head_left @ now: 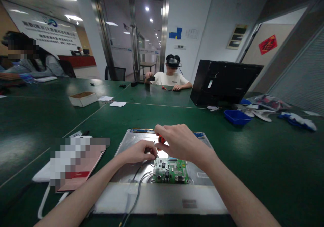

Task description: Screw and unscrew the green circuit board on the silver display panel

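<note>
A green circuit board lies on the silvery metal back of a flat panel. My right hand is closed around a red and black screwdriver, its shaft pointing down at the board's upper left corner. Beside that corner, the fingers of my left hand are pinched together near the screwdriver's tip; whatever they hold is too small to make out. Grey cables run from the board's left side over the panel's pale lower strip.
Left of the panel lie a pink booklet and a white item with a cable. Farther off are an open box, a black monitor, a blue tray and gloves. A person sits opposite, another at far left.
</note>
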A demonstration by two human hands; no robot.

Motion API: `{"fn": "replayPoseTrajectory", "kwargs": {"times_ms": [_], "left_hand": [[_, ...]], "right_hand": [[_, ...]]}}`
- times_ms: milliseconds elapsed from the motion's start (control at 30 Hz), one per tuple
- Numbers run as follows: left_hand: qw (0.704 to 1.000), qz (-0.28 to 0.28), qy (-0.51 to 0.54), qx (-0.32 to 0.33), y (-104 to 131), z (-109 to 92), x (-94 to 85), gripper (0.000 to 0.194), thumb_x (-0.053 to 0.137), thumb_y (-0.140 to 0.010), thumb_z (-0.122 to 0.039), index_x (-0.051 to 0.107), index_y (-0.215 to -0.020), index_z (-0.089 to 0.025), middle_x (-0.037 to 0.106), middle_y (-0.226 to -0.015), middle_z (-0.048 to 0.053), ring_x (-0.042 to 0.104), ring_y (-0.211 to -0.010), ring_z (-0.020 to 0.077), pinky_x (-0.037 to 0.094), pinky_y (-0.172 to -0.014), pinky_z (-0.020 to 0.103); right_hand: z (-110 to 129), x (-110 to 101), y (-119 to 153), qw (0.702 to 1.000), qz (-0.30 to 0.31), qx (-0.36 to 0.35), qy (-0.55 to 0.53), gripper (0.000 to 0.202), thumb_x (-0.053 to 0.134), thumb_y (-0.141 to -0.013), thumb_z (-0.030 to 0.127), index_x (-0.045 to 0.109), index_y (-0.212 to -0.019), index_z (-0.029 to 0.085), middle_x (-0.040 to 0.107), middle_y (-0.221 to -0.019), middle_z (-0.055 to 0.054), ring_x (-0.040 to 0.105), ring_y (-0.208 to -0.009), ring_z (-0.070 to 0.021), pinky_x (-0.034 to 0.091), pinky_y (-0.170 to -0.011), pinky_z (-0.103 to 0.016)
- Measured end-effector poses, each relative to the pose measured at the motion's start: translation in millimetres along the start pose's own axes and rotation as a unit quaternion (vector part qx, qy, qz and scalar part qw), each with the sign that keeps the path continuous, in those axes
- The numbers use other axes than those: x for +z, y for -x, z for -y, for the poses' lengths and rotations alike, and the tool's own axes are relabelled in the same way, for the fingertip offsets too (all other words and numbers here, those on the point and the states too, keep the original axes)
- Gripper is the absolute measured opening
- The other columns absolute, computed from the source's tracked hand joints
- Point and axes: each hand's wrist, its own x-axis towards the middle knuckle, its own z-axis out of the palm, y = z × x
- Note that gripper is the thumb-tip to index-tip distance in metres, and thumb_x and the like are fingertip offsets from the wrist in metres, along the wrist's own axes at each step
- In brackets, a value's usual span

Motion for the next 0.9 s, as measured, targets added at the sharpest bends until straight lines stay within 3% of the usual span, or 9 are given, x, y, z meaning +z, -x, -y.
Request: {"fn": "replayPoseTrajectory", "kwargs": {"times_ms": [100, 300, 433, 633, 767, 900], "left_hand": [[1.0, 0.002, -0.001, 0.013, -0.3, 0.4, -0.2, 0.015, 0.061, -0.07, -0.008, 0.066, -0.082, -0.015, 0.066, -0.076, 0.0, 0.058, -0.071, 0.0146, 0.044, -0.066, 0.023], [1.0, -0.004, -0.016, 0.007, -1.0, 3.5, 0.0, 0.009, 0.063, -0.072, -0.012, 0.066, -0.08, -0.014, 0.065, -0.077, 0.0, 0.057, -0.071, 0.0146, 0.042, -0.066, 0.023], [1.0, 0.003, -0.003, -0.003, -0.7, 1.4, 0.3, 0.011, 0.062, -0.072, -0.013, 0.066, -0.082, -0.014, 0.064, -0.075, 0.0, 0.056, -0.069, 0.0134, 0.042, -0.064, 0.022], [1.0, 0.0, -0.002, -0.004, -0.2, -2.8, -0.4, 0.009, 0.063, -0.074, -0.015, 0.065, -0.082, -0.014, 0.065, -0.075, 0.0, 0.056, -0.066, 0.0131, 0.042, -0.062, 0.022], [1.0, -0.003, -0.024, 0.003, -0.9, 1.5, -0.4, 0.006, 0.064, -0.073, -0.016, 0.066, -0.079, -0.014, 0.064, -0.077, 0.001, 0.056, -0.071, 0.0147, 0.042, -0.066, 0.023], [1.0, 0.004, -0.009, 0.005, -1.1, 5.4, 0.8, 0.01, 0.062, -0.072, -0.013, 0.066, -0.081, -0.014, 0.064, -0.077, 0.0, 0.056, -0.07, 0.0142, 0.042, -0.065, 0.023]], "right_hand": [[0.4, -0.6, 0.0, 1.0, 0.005, 0.008, 0.011, 0.019, 0.045, -0.089, 0.036, 0.053, -0.088, 0.019, 0.063, -0.072, -0.002, 0.048, -0.057, -0.0119, 0.018, -0.049, -0.028], [-2.4, -1.8, 3.5, 0.997, -0.014, -0.048, -0.055, 0.016, 0.047, -0.082, 0.023, 0.05, -0.096, 0.016, 0.06, -0.099, -0.006, 0.049, -0.067, -0.0119, 0.024, -0.051, -0.026], [-3.8, 2.1, 0.5, 0.998, 0.0, -0.022, -0.062, 0.018, 0.045, -0.083, 0.02, 0.048, -0.101, 0.018, 0.063, -0.092, -0.004, 0.048, -0.061, -0.0105, 0.022, -0.051, -0.026], [-5.1, 4.6, -2.6, 1.0, -0.007, 0.003, -0.002, 0.018, 0.046, -0.088, 0.037, 0.051, -0.088, 0.019, 0.063, -0.075, -0.002, 0.047, -0.058, -0.0113, 0.017, -0.05, -0.028], [-4.6, 0.8, 1.8, 0.998, -0.009, -0.027, -0.051, 0.013, 0.048, -0.082, 0.026, 0.049, -0.093, 0.018, 0.062, -0.089, -0.004, 0.047, -0.063, -0.0107, 0.021, -0.051, -0.027], [-2.1, -1.1, 2.6, 0.997, 0.004, -0.035, -0.071, 0.017, 0.047, -0.079, 0.018, 0.047, -0.096, 0.017, 0.062, -0.088, -0.003, 0.045, -0.06, -0.01, 0.021, -0.05, -0.027]]}}
